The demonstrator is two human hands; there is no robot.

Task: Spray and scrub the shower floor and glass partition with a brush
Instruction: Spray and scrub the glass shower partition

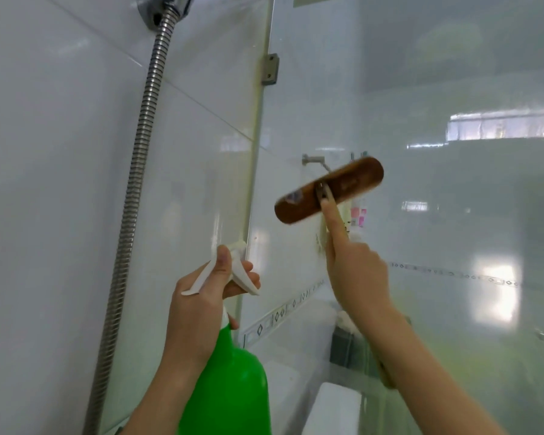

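Note:
My right hand [357, 274] grips the handle of a brush, with the index finger stretched along it. The brush's brown wooden head [328, 190] is tilted and pressed against the glass partition [437, 183], which fills the right half of the view. My left hand [201, 296] holds a green spray bottle [230, 381] by its white trigger head [236, 271], nozzle pointing at the glass edge. The shower floor is out of sight.
A metal shower hose [132, 189] hangs down the white tiled wall [44, 183] on the left. A metal bracket [270, 69] fixes the glass to the wall. Behind the glass are a white toilet tank [333, 409] and a wall tap [314, 160].

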